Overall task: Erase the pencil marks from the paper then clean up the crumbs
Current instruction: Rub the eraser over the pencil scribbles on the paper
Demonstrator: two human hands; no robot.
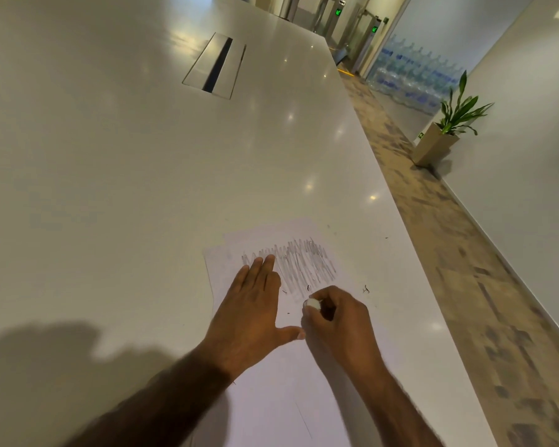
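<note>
Paper [265,398]: white sheet, flat on white table [110,188] near its right edge. Pencil marks [300,266]: grey scribble across the far part. Eraser [312,303]: white, pinched in right hand [339,327], tip at the scribble's near edge. Left hand [252,311]: fingers straight, pressing the sheet flat (thumb spread). Crumbs [366,289]: dark flecks on paper and table. Potted plant [446,130]: on the floor, well apart.

- Table [142,188]: glossy off-white.
- Paper [271,398]: white.
- Pencil marks [304,266]: grey zigzag hatching.
- Eraser [312,303]: white.
- Crumbs [365,289]: dark flecks.
- Floor [465,285]: mottled brown and grey.
- Plant [459,111]: green leaves, beige pot.
</note>
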